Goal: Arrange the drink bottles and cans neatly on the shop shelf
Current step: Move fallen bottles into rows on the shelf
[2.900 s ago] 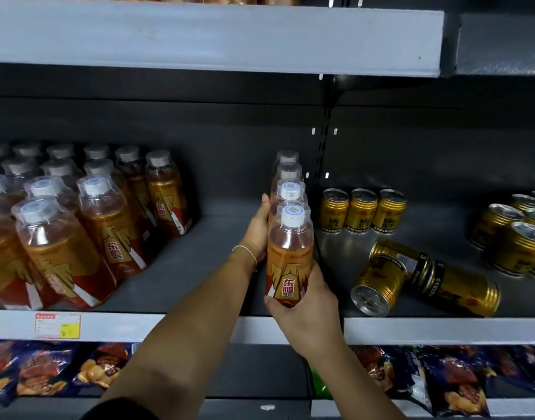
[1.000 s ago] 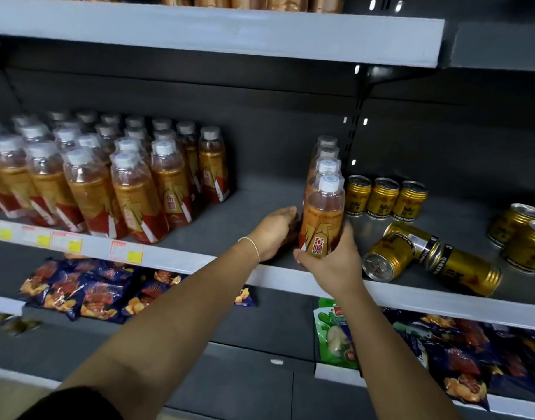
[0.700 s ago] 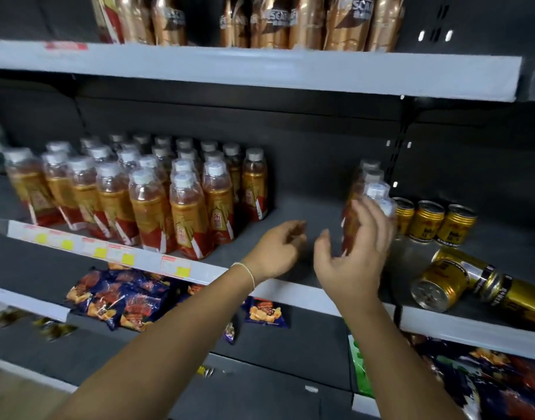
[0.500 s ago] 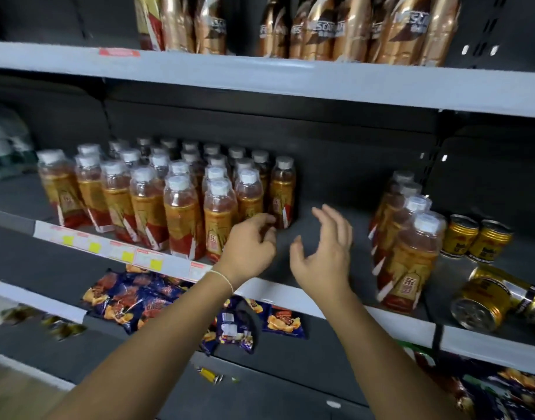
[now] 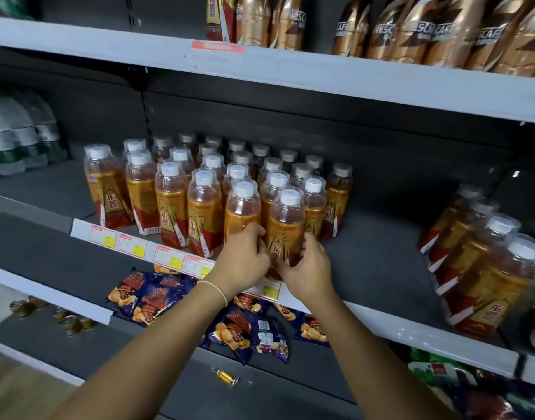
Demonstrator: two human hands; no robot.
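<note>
We see both hands closed on one front bottle [image 5: 285, 225], which stands at the front edge of the middle shelf [image 5: 375, 256], at the right front corner of a large block of bottles [image 5: 199, 189]. The left grip [image 5: 242, 262], with a thin bracelet [image 5: 215, 291] at its wrist, curls its fingers against the bottle's left side. The right grip [image 5: 308, 274] sets its thumb on the right side and its fingers across the lower label. On that gold and red label we read the red characters 东鹏, and the same characters show on several neighbours in the block. All have white caps under clear covers. A single row of bottles [image 5: 487, 268] with the same 东鹏 label runs from front to back near the shelf's right end, well apart from the block. Price tags [image 5: 169, 258] in pink, white and yellow sit along the front edge, their print too small for us to read. On the upper shelf we make out NESCAFE on bronze bottles [image 5: 441, 31]. Below, dark blue snack bags [image 5: 157, 295] lie near the lower shelf's front.
</note>
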